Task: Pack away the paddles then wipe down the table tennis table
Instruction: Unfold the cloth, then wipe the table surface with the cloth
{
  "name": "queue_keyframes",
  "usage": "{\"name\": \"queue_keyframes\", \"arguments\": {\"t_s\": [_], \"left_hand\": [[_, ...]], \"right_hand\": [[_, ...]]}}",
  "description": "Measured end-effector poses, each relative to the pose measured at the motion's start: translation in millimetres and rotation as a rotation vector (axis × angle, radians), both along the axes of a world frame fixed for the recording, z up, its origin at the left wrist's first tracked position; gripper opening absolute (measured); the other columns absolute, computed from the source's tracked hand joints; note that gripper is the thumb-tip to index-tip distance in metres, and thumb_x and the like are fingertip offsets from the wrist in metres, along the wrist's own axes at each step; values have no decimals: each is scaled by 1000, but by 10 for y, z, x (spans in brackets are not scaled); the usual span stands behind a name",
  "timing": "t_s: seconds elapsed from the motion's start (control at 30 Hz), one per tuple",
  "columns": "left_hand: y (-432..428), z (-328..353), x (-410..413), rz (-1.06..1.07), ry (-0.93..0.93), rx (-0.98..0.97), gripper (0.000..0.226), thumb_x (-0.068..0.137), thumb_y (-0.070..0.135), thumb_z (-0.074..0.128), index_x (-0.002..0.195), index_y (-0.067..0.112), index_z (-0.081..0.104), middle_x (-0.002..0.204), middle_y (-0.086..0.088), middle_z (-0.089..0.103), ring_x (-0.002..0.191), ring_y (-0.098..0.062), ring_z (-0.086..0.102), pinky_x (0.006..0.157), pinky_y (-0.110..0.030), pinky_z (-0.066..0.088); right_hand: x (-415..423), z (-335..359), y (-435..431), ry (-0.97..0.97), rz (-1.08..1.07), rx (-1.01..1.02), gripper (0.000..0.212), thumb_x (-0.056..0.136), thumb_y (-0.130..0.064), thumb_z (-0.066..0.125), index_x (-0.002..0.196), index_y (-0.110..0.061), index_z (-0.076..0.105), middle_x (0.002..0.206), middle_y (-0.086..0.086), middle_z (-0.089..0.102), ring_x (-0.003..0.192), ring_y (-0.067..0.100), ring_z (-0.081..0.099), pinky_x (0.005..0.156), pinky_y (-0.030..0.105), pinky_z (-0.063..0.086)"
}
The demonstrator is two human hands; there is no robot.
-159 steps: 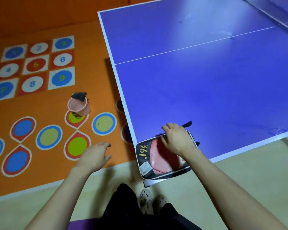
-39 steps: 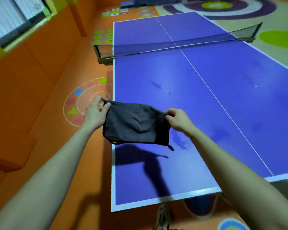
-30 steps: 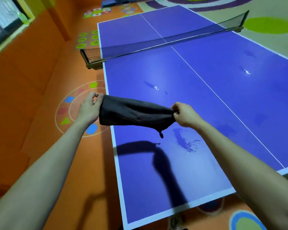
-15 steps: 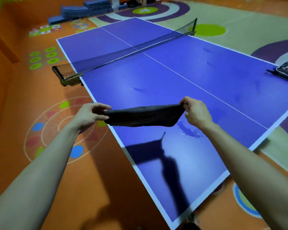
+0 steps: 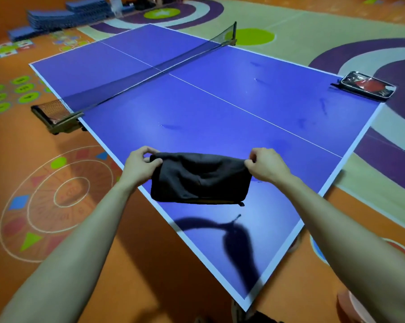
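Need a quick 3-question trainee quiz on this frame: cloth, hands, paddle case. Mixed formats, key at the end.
1. True or false: the dark cloth lies flat on the table.
2. Fill in: the cloth's upper corners are pinched by the left hand and the ___ hand.
3. Where is the paddle case? A) in the left hand B) on the table's right-hand corner C) under the cloth

Key
1. False: it hangs between the hands, off the surface.
2. Right: the right hand pinches the other corner.
3. B
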State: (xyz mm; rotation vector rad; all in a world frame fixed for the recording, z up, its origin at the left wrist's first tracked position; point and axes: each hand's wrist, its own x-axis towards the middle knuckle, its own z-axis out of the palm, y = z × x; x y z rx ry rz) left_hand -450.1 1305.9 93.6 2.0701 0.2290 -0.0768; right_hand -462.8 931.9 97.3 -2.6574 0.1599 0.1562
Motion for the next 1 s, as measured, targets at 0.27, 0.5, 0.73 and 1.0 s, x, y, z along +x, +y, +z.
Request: {"name": "queue_keyframes", "arguments": {"t_s": [0.27,0.5,0.73,1.0], "left_hand": [[-1054,-230,-33,-170,-33,-125,17,96,14,72,104,24,61,90,-6,77,67,-26,61,62,-46,54],[-1328,-367,12,-216,-31,-73,45,77,3,88,106,23,59,91,-2,72,80,-17,66,77,-37,54],[-1393,-244,360,-425,41,-105,46,86,-12,60,118,22,57,85,-14,63,67,-25,53,69,-38,43],[-1396,-250,1010,-636,-69,223,52,78,-1,60,113,37,55,91,9,74,69,-26,62,69,-44,58]], "right_hand": [[113,-51,401,299,-28,837,9,102,-4,72,94,-7,70,73,19,73,55,17,74,51,23,49],[163,-230,238,360,74,986,16,99,-7,75,116,-8,74,84,9,77,69,28,78,50,22,41],[518,-678,-226,132,310,237,103,84,-10,79,170,-39,30,164,-6,49,145,20,48,113,37,47],[626,-686,-408,98,182,260,23,83,-29,92,93,-26,71,96,-1,65,90,22,61,82,41,52]]}}
